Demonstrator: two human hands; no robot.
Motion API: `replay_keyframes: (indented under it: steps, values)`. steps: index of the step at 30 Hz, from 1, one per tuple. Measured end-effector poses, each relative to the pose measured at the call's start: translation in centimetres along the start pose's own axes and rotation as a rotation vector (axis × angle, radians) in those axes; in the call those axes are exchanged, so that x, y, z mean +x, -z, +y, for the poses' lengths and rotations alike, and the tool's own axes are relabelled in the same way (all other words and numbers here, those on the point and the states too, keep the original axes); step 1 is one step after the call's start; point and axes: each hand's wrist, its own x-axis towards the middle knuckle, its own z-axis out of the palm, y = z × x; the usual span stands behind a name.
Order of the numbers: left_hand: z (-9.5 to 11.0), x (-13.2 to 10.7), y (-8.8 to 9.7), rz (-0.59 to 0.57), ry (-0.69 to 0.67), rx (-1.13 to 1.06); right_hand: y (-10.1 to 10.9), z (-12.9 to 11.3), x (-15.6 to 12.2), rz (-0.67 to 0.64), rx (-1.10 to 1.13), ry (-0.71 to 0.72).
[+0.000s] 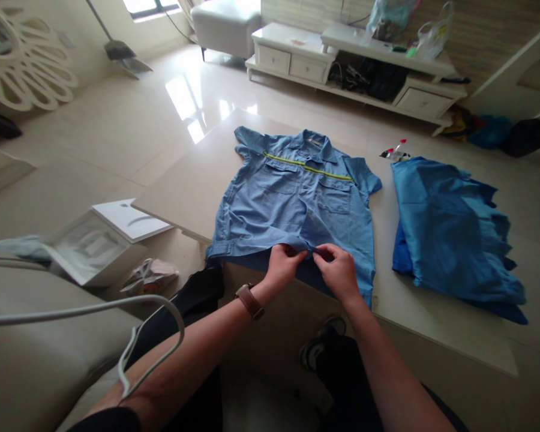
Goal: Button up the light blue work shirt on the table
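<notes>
Shirt (274, 207) is laid on the tabletop (193, 186), collar (327, 151) at twelve o'clock; its hem (252, 246) at six o'clock is pinched by the fingers (300, 257) of the left hand (283, 265) and right hand (339, 270).

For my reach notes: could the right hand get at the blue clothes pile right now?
Probably yes: only shirt and tabletop lie between the right hand and the pile, though that hand would likely have to release the hem first.
</notes>
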Motion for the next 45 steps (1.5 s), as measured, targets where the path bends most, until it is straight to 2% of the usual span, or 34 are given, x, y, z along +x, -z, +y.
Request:
replay_keyframes:
  steps: [7,14,17,23,31,35,38,45]
  values:
    - [-0.2,-0.2,0.1,-0.046,-0.079,0.148,0.0,-0.1,-0.1,0.029,-0.006,0.010]
    - [0.2,-0.5,0.4,-0.005,-0.144,0.398,-0.1,0.0,-0.2,0.025,0.000,0.019]
    - [0.3,-0.6,0.3,0.026,-0.150,0.430,-0.1,0.0,-0.2,0.030,0.000,0.032]
    - [0.5,-0.7,0.0,0.104,-0.198,0.413,-0.3,-0.1,-0.3,0.041,0.000,0.055]
    - [0.9,-0.7,0.0,0.115,-0.172,0.381,0.0,-1.0,-0.5,0.012,0.006,0.097]
    - [0.8,-0.6,0.1,0.063,-0.155,0.327,0.1,-1.3,-0.5,-0.024,0.028,0.086]
    - [0.5,-0.4,0.0,0.006,-0.143,0.229,-0.1,-1.3,-0.4,-0.011,0.027,0.055]
    - [0.6,-0.1,-0.2,-0.043,-0.120,0.064,-0.5,-0.7,-0.3,0.016,0.064,0.062]
